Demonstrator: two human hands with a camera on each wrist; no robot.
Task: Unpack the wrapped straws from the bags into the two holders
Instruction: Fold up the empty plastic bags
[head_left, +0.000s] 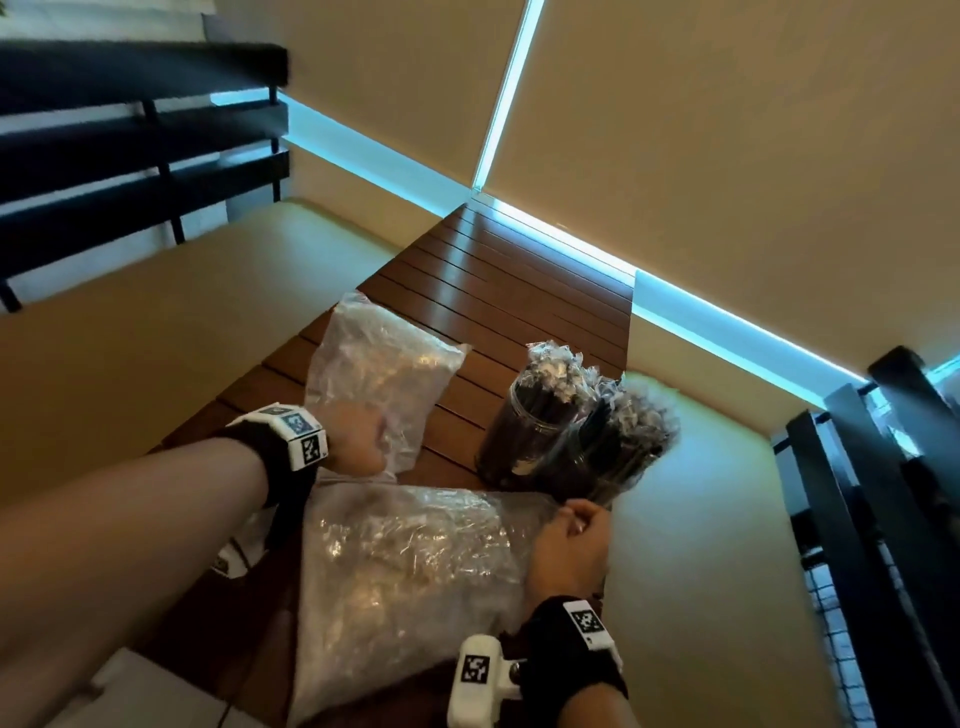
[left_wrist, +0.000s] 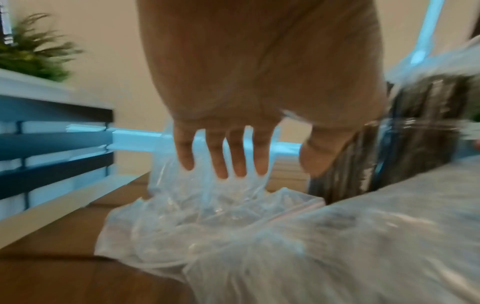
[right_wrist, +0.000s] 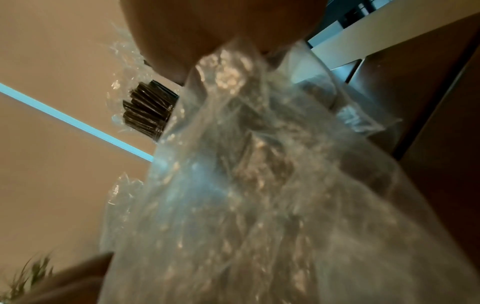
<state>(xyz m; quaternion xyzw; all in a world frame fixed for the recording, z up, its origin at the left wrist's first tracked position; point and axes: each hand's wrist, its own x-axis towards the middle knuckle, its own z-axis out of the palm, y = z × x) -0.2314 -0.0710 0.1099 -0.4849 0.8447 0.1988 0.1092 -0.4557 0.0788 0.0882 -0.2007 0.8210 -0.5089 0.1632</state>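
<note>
Two clear holders (head_left: 511, 441) (head_left: 608, 462) packed with black wrapped straws (right_wrist: 148, 111) stand together at the right of the wooden table (head_left: 519, 270). A crumpled clear bag (head_left: 384, 364) lies at the table's left. My left hand (head_left: 358, 441) touches its near end with straight fingers (left_wrist: 221, 156) on the plastic (left_wrist: 207, 216). A second clear bag (head_left: 415, 582) lies nearer me. My right hand (head_left: 571, 530) pinches its far right corner just in front of the holders. In the right wrist view that bag (right_wrist: 259, 185) hangs from the pinch. No dark straws show in either bag.
Cream cushioned benches (head_left: 156, 338) (head_left: 701, 519) flank the narrow table, with black slatted backrests (head_left: 130, 145) (head_left: 872, 493) behind them. Drawn blinds (head_left: 727, 130) close off the far end. A green plant (left_wrist: 31, 53) sits on a ledge to the left.
</note>
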